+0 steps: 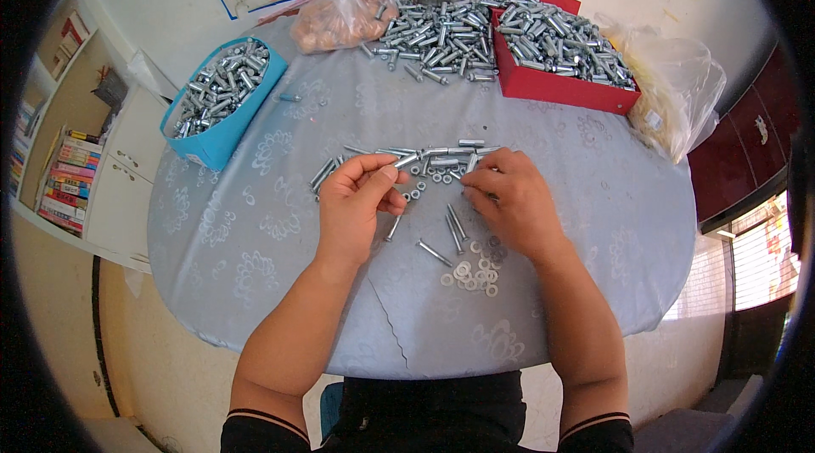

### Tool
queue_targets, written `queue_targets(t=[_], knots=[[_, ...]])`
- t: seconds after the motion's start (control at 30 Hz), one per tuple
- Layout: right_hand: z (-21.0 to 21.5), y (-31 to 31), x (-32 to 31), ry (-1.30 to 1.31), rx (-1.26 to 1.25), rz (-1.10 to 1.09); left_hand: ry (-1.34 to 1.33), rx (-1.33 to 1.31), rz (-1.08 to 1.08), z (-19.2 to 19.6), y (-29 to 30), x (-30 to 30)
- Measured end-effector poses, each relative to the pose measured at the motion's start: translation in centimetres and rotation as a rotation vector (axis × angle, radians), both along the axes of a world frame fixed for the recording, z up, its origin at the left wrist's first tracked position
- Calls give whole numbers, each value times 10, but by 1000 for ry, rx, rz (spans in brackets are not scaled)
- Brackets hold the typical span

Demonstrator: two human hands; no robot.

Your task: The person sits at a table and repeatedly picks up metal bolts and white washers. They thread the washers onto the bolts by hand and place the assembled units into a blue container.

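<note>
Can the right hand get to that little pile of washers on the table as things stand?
Probably yes: the washers lie just below the right hand, on bare tablecloth, with only loose bolts beside them.

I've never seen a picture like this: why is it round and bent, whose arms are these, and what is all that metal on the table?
There is no machine here. A person wears a wide-angle camera on the head, looking down, so you see their own forearms come in from below and straight edges bend near the rim.

The left hand pinches a small metal bolt between thumb and fingers. The right hand rests its fingertips on the row of loose bolts lying on the grey tablecloth. Near the right wrist lie flat washers and a few more bolts.

Farther back stand a blue box and a red box, both full of bolts, with a loose heap between them, beside a plastic bag.
</note>
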State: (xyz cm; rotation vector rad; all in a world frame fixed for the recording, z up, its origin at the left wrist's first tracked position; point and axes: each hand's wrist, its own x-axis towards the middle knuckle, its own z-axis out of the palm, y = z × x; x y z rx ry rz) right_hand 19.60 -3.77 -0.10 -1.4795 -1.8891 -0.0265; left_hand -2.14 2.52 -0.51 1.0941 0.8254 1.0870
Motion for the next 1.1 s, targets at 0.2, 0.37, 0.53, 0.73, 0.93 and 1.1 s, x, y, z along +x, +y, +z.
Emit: queue_targets(t=[0.2, 0.37, 0.53, 0.73, 0.93, 1.1], knots=[[-6, 17, -17, -163, -24, -62, 11, -8, -11, 1, -1, 1], [-14, 22, -15, -60, 12, -72, -9, -25, -44, 1, -2, 4], [-5, 17, -16, 555, -137, -106, 25, -50, -79, 3, -4, 3], [0, 3, -20, 979, -328, 25, 8, -56, -138, 0, -8, 7], [4, 1, -22, 1023, -377, 75, 20, -41, -175, 2, -9, 7], [11, -2, -17, 958, -457, 93, 54, -19, -217, 1, -9, 7]])
